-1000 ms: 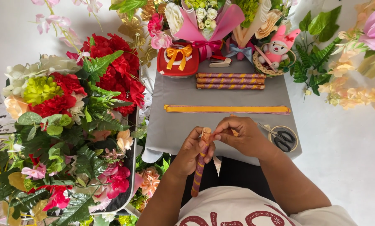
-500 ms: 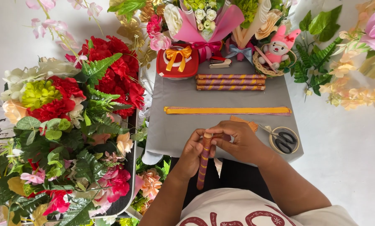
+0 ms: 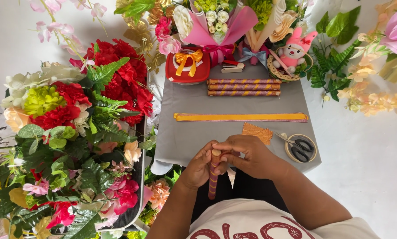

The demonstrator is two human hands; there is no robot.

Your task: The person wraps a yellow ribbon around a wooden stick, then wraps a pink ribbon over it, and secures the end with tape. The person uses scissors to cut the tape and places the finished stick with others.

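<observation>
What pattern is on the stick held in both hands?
Maroon with spiralling orange-gold stripes on the stick, seen in the head view.

Red round box [image 3: 188, 66], orange bow, table's far edge.

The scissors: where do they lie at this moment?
In the head view, the scissors lie at the near right corner of the grey table, atop a tape roll, just right of the right hand.

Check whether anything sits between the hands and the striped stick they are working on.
Nothing does. The left hand and right hand both grip the top of the striped stick directly, in front of the grey table.
</observation>
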